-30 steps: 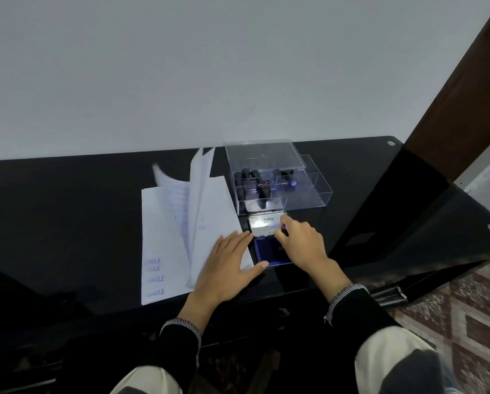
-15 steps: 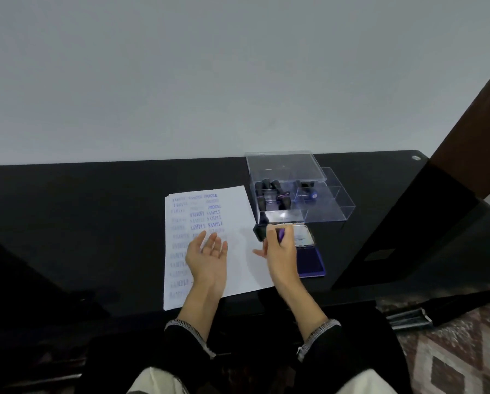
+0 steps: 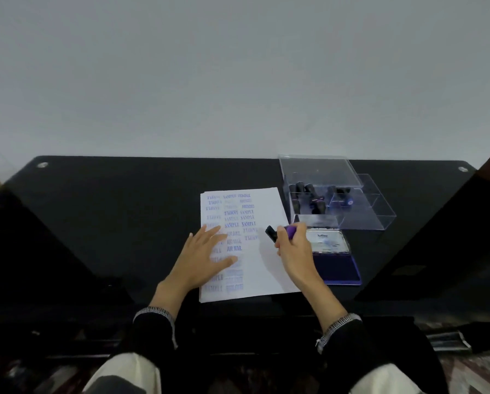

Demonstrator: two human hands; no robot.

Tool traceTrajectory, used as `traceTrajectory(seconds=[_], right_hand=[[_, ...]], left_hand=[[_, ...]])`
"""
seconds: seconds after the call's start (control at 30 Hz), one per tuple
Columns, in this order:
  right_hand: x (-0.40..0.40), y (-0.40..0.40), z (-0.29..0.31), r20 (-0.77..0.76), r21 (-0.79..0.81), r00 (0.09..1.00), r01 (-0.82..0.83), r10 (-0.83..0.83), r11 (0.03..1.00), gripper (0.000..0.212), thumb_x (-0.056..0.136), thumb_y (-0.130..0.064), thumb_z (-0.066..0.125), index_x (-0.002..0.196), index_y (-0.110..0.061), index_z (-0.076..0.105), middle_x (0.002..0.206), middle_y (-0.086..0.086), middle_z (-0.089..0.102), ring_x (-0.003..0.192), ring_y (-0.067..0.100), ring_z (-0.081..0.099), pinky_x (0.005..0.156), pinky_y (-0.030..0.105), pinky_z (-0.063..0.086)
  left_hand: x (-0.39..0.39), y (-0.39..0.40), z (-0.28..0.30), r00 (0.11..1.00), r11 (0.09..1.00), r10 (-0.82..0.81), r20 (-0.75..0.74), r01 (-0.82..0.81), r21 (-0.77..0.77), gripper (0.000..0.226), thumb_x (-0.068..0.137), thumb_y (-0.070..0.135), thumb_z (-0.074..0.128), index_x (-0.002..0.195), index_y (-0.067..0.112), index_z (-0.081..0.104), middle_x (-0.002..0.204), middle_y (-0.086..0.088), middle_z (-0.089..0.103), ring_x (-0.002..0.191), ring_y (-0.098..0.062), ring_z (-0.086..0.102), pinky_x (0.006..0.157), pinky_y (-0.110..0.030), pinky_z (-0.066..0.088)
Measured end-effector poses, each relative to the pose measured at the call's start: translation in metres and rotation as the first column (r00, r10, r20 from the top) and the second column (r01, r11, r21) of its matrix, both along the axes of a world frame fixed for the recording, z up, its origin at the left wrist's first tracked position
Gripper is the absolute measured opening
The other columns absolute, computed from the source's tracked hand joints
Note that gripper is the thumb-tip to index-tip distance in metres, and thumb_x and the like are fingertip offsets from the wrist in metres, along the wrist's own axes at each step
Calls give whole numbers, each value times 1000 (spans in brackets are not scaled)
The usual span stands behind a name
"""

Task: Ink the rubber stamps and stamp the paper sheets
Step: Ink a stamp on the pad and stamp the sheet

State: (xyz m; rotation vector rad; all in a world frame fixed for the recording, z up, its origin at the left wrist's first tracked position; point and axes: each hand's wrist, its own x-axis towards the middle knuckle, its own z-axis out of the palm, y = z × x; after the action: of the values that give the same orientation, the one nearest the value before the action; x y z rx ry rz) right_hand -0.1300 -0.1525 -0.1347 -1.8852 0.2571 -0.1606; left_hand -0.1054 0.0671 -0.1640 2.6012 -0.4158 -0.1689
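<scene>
Purple-topped black stamp (image 3: 280,232), blue-printed white paper (image 3: 269,268)

The paper sheet (image 3: 266,251) carries blue stamped words: "SAMPLE" several times, "AIR MAIL" three times, "FRAGILE" at the top; other impressions are too faint to read. The ink pad's open lid (image 3: 327,241) reads "Artline".

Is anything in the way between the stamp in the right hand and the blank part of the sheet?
Nothing visible. The right hand holds the stamp over the paper sheet, whose right side is bare. The left hand rests farther left.
</scene>
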Motion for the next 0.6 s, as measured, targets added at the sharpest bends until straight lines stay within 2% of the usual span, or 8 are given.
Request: traceTrajectory(seconds=[0.07, 0.17, 0.23, 0.3, 0.4, 0.47, 0.6], right_hand=[[8, 4, 6, 19, -93, 995, -92, 94, 991, 23, 99, -34, 45, 100, -11, 45, 88, 12, 60, 70, 13, 55, 67, 28, 46], [20, 6, 14, 14, -283, 973, -218, 231, 934, 21, 98, -34, 49, 97, -14, 50, 81, 4, 55, 68, 14, 50, 60, 20, 42], [26, 6, 18, -44, -366, 951, -301, 307, 880, 21, 99, -34, 48, 96, -13, 50, 79, 2, 52, 65, 13, 46, 57, 20, 39], [32, 5, 19, -95, -424, 934, -350, 344, 835, 22, 98, -34, 48, 94, -12, 49, 79, 3, 53, 66, 15, 46, 58, 23, 39], [36, 6, 20, -133, -486, 920, -385, 369, 785, 22, 98, -34, 48, 94, -12, 50, 83, 7, 57, 70, 18, 50, 63, 28, 44], [37, 7, 21, -138, -497, 916, -393, 376, 774, 21, 98, -34, 49, 94, -13, 50, 82, 6, 57, 69, 17, 50, 64, 29, 44], [36, 11, 19, -162, -546, 907, -411, 389, 730, 22, 97, -35, 49, 95, -13, 50, 82, 5, 58, 72, 21, 53, 68, 36, 48]], left_hand=[[0, 3, -3, 998, 991, -66, -2, 66, 115, 90, 79, 81, 34, 152, 29, 21, 161, 12, 8, 148, -9, -5, 119, -36, -8], [-3, 2, -8, 991, 963, -133, 33, 122, 241, 90, 84, 77, 18, 155, 25, 2, 161, 11, -6, 146, -8, -14, 117, -33, -12], [-6, 3, -12, 985, 949, -158, 65, 134, 286, 93, 80, 78, 8, 154, 23, -7, 161, 10, -13, 145, -8, -19, 118, -33, -13], [-5, 4, -14, 984, 944, -169, 62, 144, 297, 95, 80, 79, 7, 153, 21, -11, 160, 9, -16, 144, -8, -21, 117, -32, -15], [-3, 1, -11, 983, 948, -180, 39, 163, 273, 92, 88, 73, 21, 153, 15, -8, 160, 5, -14, 145, -8, -18, 115, -27, -15], [-3, -2, -10, 984, 969, -174, 46, 163, 186, 85, 94, 63, 35, 155, 14, 2, 162, 4, -5, 147, -8, -9, 115, -24, -10], [-5, -5, -11, 985, 989, -149, 84, 149, 5, 70, 91, 51, 54, 150, 25, 27, 158, 9, 19, 144, -8, 16, 117, -34, 25]])
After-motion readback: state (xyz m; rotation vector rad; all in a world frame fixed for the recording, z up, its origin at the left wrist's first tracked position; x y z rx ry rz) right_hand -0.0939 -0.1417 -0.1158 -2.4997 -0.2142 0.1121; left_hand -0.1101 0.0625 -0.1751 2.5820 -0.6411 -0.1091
